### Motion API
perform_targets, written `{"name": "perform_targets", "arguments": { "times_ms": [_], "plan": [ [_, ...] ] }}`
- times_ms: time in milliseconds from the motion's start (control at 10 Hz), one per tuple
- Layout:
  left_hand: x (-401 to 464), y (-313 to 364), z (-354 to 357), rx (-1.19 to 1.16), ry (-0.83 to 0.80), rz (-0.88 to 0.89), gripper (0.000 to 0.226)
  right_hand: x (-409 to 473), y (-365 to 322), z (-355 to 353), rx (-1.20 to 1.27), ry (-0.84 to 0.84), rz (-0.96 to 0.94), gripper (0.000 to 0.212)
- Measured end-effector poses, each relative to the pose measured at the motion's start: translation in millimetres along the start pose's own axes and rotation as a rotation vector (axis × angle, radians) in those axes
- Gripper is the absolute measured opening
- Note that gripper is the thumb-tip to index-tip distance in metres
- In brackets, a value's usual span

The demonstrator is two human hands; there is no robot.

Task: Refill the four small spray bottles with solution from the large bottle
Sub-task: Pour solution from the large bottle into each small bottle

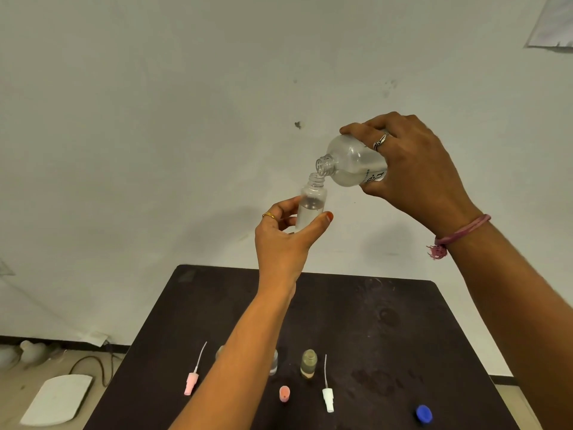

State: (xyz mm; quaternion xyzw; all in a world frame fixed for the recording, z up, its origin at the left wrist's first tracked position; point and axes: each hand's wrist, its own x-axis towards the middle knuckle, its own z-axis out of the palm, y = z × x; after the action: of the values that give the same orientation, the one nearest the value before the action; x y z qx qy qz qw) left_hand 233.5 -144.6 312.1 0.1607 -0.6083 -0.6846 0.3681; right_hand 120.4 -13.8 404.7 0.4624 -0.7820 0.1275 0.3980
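The left hand (286, 240) is held up in the air above the dark brown tabletop (387, 330). Its thumb and fingers pinch a small clear plastic spray bottle (310, 207) with no top on it. The small bottle stands nearly straight up and has clear liquid inside, about halfway.

The right hand (412, 169) is higher and to the right. Its fingers and thumb wrap around a large clear plastic bottle (350, 164) that is tipped over on its side. The open mouth of the large bottle points down and left, right over the open mouth of the small one. The two mouths look like they touch or almost touch.

Down on the tabletop, near the front, lie a pink spray top with a thin tube (191, 378) on the left and a white spray top with a thin tube (327, 395) further right. Between them sits a small pink cap (284, 393). A small bottle with yellowish liquid (308, 363) stands just behind. Two more small bottles are partly hidden behind the left arm. A blue round cap (423, 414) lies at the near right.
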Motion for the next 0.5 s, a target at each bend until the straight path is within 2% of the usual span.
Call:
{"name": "perform_targets", "arguments": {
  "times_ms": [500],
  "plan": [
    [-0.9, 1.4, 0.7, -0.002, -0.006, -0.009, 0.044, -0.1, 0.4, 0.7, 0.003, 0.0, 0.003, 0.072]
  ]
}}
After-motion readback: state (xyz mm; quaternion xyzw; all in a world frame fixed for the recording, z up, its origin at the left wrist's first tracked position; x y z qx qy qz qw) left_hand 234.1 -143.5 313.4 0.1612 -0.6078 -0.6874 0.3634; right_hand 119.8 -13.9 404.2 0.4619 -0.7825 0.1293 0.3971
